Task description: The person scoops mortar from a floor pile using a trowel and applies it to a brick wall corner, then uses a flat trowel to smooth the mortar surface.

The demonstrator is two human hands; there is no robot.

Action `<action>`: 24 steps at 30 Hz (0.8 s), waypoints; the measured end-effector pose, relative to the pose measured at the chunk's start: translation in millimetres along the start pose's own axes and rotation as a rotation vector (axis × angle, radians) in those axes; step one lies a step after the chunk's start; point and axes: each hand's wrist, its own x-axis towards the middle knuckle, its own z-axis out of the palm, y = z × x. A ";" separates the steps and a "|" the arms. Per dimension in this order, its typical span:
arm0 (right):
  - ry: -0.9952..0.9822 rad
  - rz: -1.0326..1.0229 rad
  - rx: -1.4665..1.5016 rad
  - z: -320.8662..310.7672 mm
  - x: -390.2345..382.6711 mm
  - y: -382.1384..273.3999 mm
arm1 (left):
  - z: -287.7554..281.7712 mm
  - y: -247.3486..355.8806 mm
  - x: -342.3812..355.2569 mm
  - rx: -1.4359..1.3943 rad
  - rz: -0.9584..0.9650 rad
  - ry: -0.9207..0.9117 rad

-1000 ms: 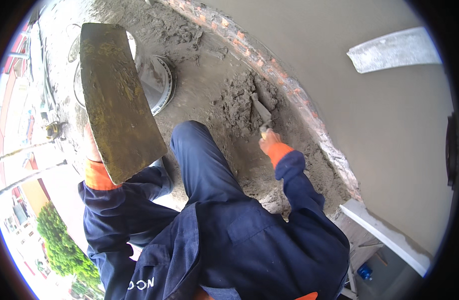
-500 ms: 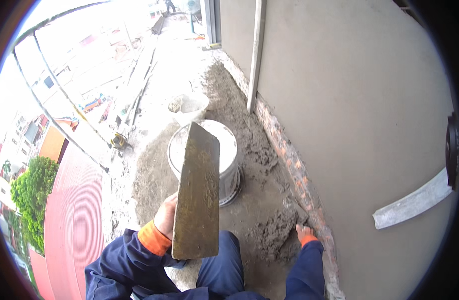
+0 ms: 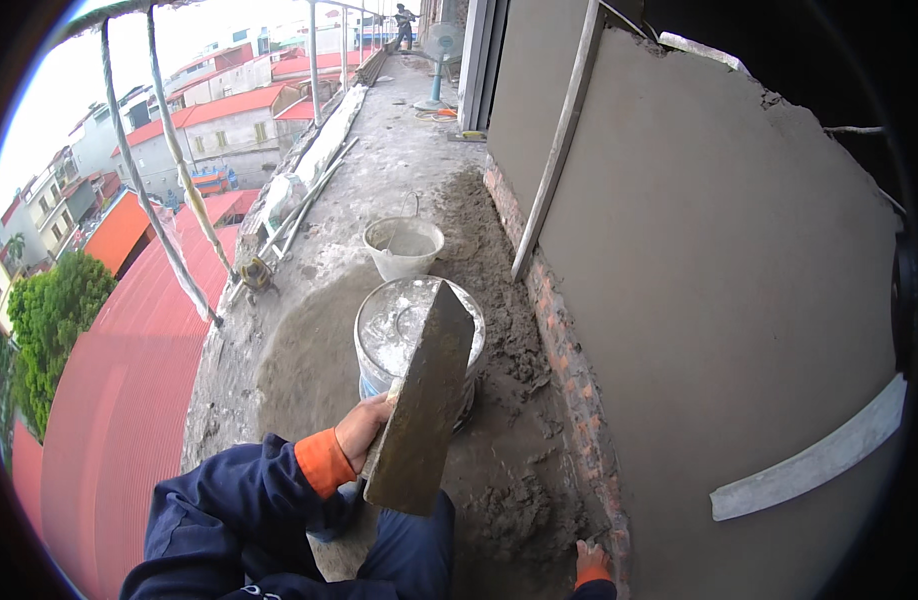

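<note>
My left hand [image 3: 364, 428] grips a long, flat plastering float [image 3: 429, 405] from behind. Its worn brown face is tilted up, one end is cut to a slant, and the handle is mostly hidden. Low on the right, my right hand [image 3: 591, 562] is beside a heap of wet grey mortar [image 3: 524, 520] at the foot of the wall. Its fingers are curled, and whatever they hold, if anything, cannot be made out. Beyond the float stands a lidded white bucket [image 3: 389, 335] with a mortar-smeared top.
A smaller white pail [image 3: 404, 245] stands farther off. The plastered wall [image 3: 699, 260] rises on my right above a strip of bare brick [image 3: 569, 350]; a straight batten [image 3: 564, 135] leans on it. Railing poles [image 3: 149, 180] edge the drop at left. A fan [image 3: 442, 60] and another person [image 3: 405, 25] are far ahead.
The view has shifted, and the bright background is now clearer. The float has tilted further over in my left hand. My right hand now appears lower in the picture, still beside the mortar.
</note>
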 end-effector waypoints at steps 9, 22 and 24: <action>0.307 -0.405 -0.016 85.8 -64.8 -17.3 | 10.7 7.8 2.7 -0.020 -0.008 -0.054; -0.204 0.014 0.043 111.2 -141.0 -97.5 | -84.4 4.8 -52.1 1.443 0.385 0.016; -0.208 -0.017 0.099 94.8 -149.0 -101.6 | -68.2 8.6 -50.3 2.094 0.624 0.004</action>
